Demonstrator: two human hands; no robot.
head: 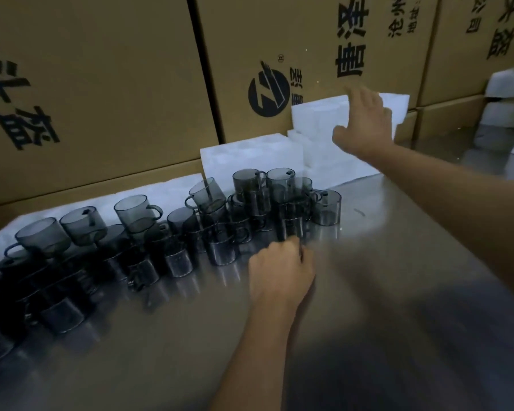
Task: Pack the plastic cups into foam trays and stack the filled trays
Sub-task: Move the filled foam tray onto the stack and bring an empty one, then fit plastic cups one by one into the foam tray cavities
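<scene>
Head view: cardboard boxes point(101, 84) wall in smoky cups point(190, 226), foam trays point(250, 161).

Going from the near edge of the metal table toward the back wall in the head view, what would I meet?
Left hand → smoky plastic cups → white foam trays → cardboard boxes.

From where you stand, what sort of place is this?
Probably a factory packing station or warehouse. Large printed cardboard cartons stand as a wall behind a steel table, dozens of identical smoky plastic cups are stacked on it, and white foam trays wait beside them.
</scene>
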